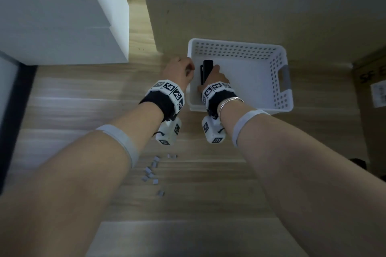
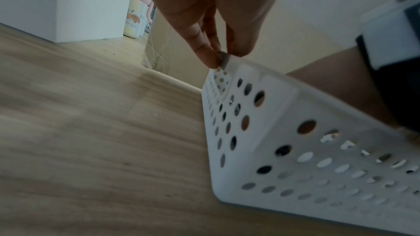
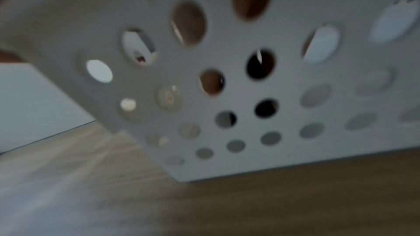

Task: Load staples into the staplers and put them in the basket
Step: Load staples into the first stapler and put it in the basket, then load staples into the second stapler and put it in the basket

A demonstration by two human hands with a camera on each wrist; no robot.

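A white cabinet point(image 1: 62, 16) stands at far left on the pale wooden surface point(image 1: 83, 100). Short grey strips of staples point(image 1: 152, 170) lie scattered below my forearms, well apart from the basket.

My left hand point(image 1: 177, 71) hangs just outside the left rim of the white perforated basket point(image 1: 234, 41). In the left wrist view its fingers point(image 2: 204, 51) are pressed together, pinching a small grey piece point(image 2: 224, 60) right above the basket's corner point(image 2: 284, 123). I cannot tell whether the piece touches the rim.

Inside the basket, toward its left wall, my right hand point(image 1: 217, 78) is curled round a black stapler point(image 1: 206, 71), whose long body points away from me. I cannot tell whether it rests on the basket's floor or hangs above it.

The right wrist view is blurred. It shows only the basket's holed wall point(image 3: 227, 47) from outside, with skin and dark shapes behind the holes.

A cardboard box point(image 1: 371, 94) sits at far right, near the basket's handle side.
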